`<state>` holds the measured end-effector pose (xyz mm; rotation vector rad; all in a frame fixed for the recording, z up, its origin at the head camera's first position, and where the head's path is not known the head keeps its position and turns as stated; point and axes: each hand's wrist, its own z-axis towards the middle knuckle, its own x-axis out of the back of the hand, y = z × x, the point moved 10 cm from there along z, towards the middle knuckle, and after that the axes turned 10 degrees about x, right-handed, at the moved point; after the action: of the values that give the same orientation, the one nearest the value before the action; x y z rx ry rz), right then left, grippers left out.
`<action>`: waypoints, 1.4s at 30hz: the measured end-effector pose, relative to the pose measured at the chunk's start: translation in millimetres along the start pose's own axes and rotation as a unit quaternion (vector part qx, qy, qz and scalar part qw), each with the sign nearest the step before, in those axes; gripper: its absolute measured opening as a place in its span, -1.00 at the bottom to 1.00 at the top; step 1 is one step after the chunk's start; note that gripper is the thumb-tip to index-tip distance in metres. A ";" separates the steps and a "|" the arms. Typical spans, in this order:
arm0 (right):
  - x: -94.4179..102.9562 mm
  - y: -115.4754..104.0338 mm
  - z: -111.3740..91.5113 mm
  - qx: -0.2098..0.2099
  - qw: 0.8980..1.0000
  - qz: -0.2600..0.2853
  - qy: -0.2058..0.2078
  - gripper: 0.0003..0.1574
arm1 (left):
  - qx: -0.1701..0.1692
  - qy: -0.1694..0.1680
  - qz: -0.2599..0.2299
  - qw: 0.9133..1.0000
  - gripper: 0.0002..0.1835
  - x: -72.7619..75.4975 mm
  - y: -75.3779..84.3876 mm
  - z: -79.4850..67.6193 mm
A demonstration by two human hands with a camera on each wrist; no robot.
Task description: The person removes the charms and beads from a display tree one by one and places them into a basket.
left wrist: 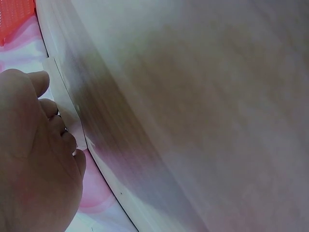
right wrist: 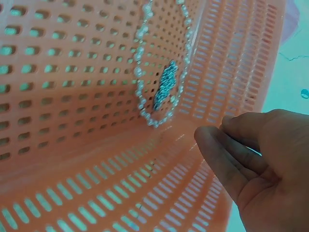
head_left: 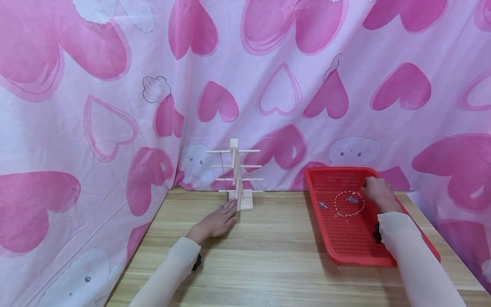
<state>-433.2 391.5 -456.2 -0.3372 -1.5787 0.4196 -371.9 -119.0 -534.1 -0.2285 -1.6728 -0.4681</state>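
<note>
My left hand (head_left: 218, 218) rests its outstretched fingers against the foot of a light wooden rack (head_left: 238, 179) with several crosswise rods. From the top left rod hangs a thin chain (head_left: 223, 170), reaching down near the fingertips. In the left wrist view the left hand (left wrist: 38, 145) lies along the rack's pale base (left wrist: 67, 104). Over the right side of a red perforated basket (head_left: 330, 245) is my right hand (head_left: 377, 192); the right wrist view shows its thumb and fingers loosely bent, with nothing visible between them. Beside it lies a beaded necklace (head_left: 335, 206) looped around a silvery chain (head_left: 352, 199).
Another small silvery chain (head_left: 323, 205) lies at the basket's left side. The wooden table (head_left: 276, 260) ends at a pink heart-patterned curtain (head_left: 276, 91) behind the rack and basket. The basket's raised walls surround the jewellery.
</note>
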 end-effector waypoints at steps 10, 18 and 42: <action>12.9 -49.9 8.9 0.097 0.991 -0.036 0.081 -0.71 | 0.000 -0.003 -0.006 1.000 -0.36 -0.1 0.1 -0.7; 16.3 -108.2 11.3 0.136 0.986 0.000 0.101 -0.74 | 0.005 -0.007 0.012 1.000 -0.35 -0.7 -0.2 -0.7; -44.6 -292.6 -0.9 0.302 0.953 0.022 0.024 -0.83 | 0.003 -0.005 -0.017 1.000 -0.36 0.4 -0.9 0.9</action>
<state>-418.1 111.9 -360.4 0.0905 -1.3206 0.8922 -373.2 -119.4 -533.9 -0.1991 -1.6906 -0.4867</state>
